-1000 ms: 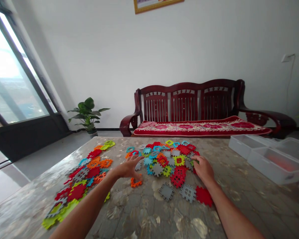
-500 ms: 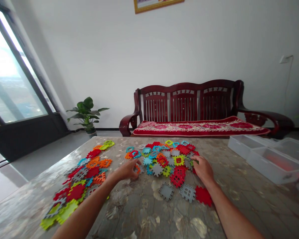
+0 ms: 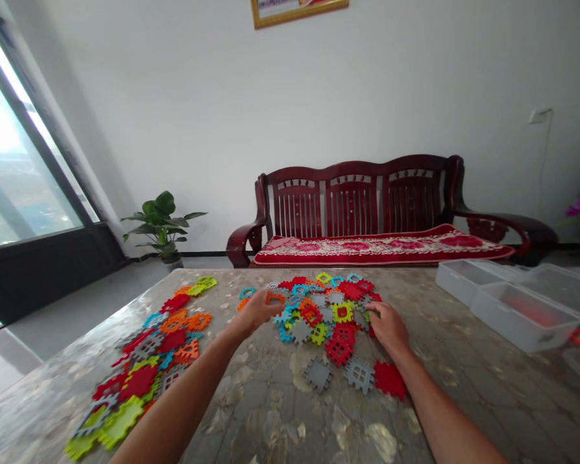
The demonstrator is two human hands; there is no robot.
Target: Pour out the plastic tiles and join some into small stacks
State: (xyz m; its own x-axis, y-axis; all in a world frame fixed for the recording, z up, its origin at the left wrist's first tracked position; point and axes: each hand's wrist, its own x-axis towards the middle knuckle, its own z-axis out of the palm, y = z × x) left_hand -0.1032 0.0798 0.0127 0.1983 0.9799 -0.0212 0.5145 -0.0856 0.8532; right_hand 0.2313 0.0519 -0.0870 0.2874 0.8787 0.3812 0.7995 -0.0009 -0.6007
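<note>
A wide patterned table [image 3: 265, 406] is filling my lower view, its flat top carrying everything loose, and a dark wooden sofa [image 3: 350, 201] is standing beyond its far edge. Two open translucent boxes [image 3: 510, 328] are sitting toward the table's right side, up by the far edge; I'm judging that spot handy, since they're lying within reach yet clear of both forearms. A long group of toothed pieces [image 3: 138, 381] is following the left edge from near the far left corner, while a central heap [image 3: 311, 316] is spreading closer to the far edge. Their pieces are overlapping, loosely stacked rather than interlocked as far as I can tell.

I'm seeing the right hand [image 3: 389, 325] angling inward at the heap's right side, back upward, fingers curling; whether it's gripping anything, I cannot tell. The left hand [image 3: 256, 314] is poised at the heap's left side, its forearm slanting in from the bottom of my view, fingers pointing right. It is pinching an orange piece [image 3: 276, 296] at the fingertips, just beside the heap's left part; I'm reading that edge grip as suiting something so thin and flat.
</note>
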